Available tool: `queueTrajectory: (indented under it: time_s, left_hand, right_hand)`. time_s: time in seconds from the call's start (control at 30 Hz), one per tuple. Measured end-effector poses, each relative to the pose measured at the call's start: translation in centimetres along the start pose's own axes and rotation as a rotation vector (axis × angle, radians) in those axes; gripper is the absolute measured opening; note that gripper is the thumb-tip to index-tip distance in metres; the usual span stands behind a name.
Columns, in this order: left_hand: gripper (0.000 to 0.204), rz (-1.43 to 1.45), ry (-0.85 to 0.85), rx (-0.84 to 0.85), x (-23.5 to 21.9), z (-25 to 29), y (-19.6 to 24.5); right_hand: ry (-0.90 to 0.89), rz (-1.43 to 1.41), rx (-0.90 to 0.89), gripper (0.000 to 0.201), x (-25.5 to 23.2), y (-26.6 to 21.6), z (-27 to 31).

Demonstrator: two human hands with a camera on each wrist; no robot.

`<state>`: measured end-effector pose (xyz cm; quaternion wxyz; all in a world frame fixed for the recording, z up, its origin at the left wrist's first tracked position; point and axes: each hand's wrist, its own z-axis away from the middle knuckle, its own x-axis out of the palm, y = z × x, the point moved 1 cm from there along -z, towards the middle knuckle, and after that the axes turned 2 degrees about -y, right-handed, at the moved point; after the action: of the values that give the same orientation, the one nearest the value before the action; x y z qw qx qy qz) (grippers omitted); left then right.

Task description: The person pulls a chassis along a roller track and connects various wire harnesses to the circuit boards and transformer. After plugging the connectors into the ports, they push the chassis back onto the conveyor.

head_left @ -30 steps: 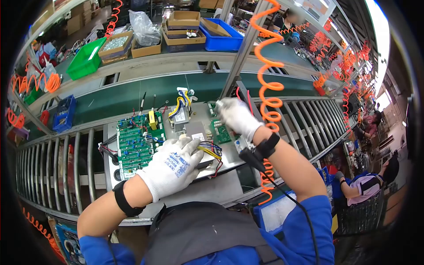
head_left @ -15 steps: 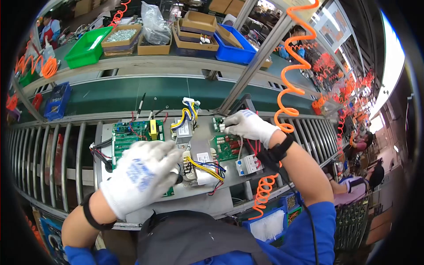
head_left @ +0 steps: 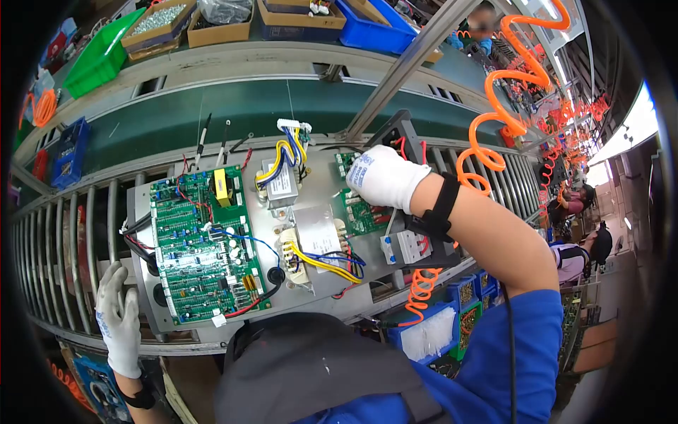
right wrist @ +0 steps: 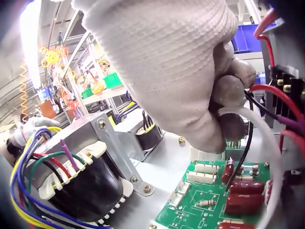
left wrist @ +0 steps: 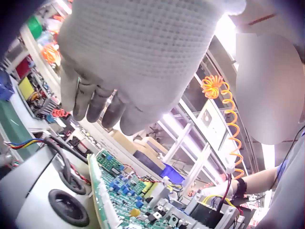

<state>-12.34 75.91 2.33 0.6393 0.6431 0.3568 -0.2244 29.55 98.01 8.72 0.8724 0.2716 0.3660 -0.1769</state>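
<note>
Two gloved hands work at a grey metal chassis plate [head_left: 332, 177] that lies on the roller surface [head_left: 78, 240]. The right hand [head_left: 385, 178] sits at the plate's far right, its fingers curled round a thin clear wire [right wrist: 248, 117] above the small green board [head_left: 360, 215]; the head view hides the fingertips behind the knuckles, and only the right wrist view shows the pinch. Where that wire ends cannot be made out. The left hand [head_left: 119, 318] lies at the plate's near left corner, fingers straight and relaxed, holding nothing; whether it touches the plate edge or only the rollers is hard to tell. In the left wrist view the glove fills most of the picture and the fingertips are in shadow.

On the plate a large green circuit board [head_left: 201, 247] takes the left half, with two transformers [head_left: 311, 244] in the middle trailing yellow and blue leads, and a white breaker [head_left: 405, 247] at the near right, partly covered by the right wrist strap. The person's blue sleeve and dark cap cut off the plate's near edge.

Beyond the rollers runs a green conveyor belt [head_left: 233, 113], and above it a shelf with a green bin [head_left: 99, 56], cardboard trays and a blue bin [head_left: 374, 28]. Orange coiled hoses [head_left: 505, 113] hang at the right, where other workers sit, small and blurred
</note>
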Motion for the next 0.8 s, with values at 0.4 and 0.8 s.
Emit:
queueTrajectory:
  time_s: [0.4,0.8]
  left_hand:
    - [0.037,0.028,-0.06,-0.009,0.7,-0.6,-0.5]
    - [0.036,0.039,-0.039,-0.024,1.3,-0.2,-1.4]
  right_hand:
    - [-0.046,0.044,0.025,0.011,-0.2,-0.9,-0.9]
    - [-0.083,0.034,0.003,0.015,-0.1,-0.6,-1.3]
